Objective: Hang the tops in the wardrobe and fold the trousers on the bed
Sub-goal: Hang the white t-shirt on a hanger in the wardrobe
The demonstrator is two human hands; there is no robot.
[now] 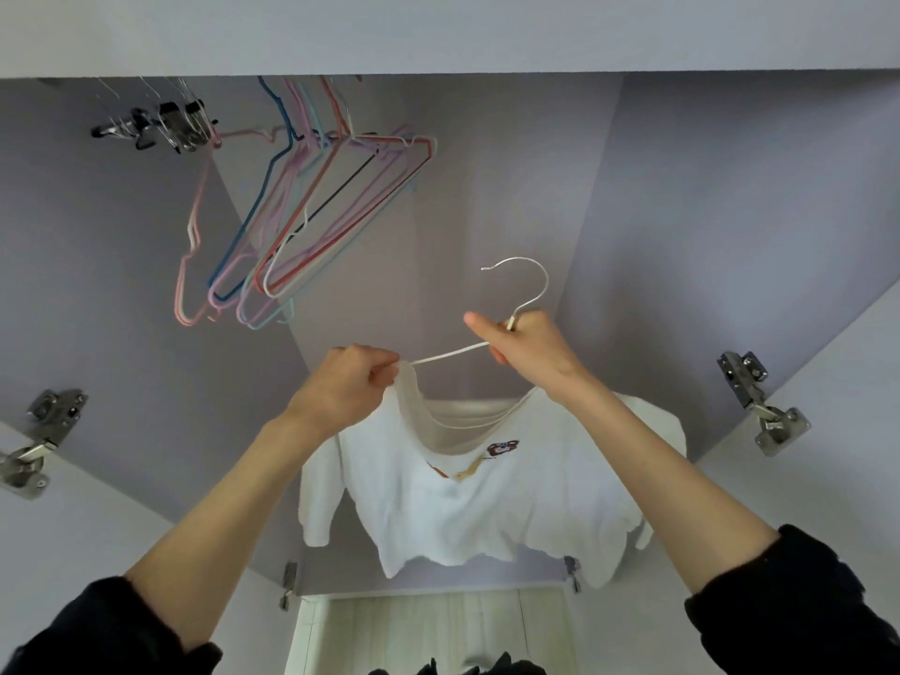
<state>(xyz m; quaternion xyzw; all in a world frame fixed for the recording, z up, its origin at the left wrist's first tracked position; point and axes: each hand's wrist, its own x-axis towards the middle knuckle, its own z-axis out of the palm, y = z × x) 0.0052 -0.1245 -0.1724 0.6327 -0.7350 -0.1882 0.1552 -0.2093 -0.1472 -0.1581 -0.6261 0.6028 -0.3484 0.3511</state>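
In the head view, the main risk is that the white top [467,499] slips off the white hanger [458,352] before the hook reaches the rail. Only the neckline near the left hand [341,382] looks threaded so far, and the right shoulder of the top hangs behind the right wrist, so whether it sits on the hanger arm cannot be told. If the left pinch lets go early, the collar could slide down the thin wire. The hook, at about 1 o'clock from the hands, points away from the bunch of coloured hangers [292,226] at 11 o'clock; a hasty lift could snag them or miss the rail, which is out of sight above.

The left grip pinches the collar where it meets the hanger arm. The right hand [526,353] is curled round the hanger's neck just below the hook, thumb stretched along the wire.

The top is short-sleeved, soft and creased, with a small bear motif [501,449] by the neckline. It hangs in mid-air at the centre, inside the open wardrobe [730,211].
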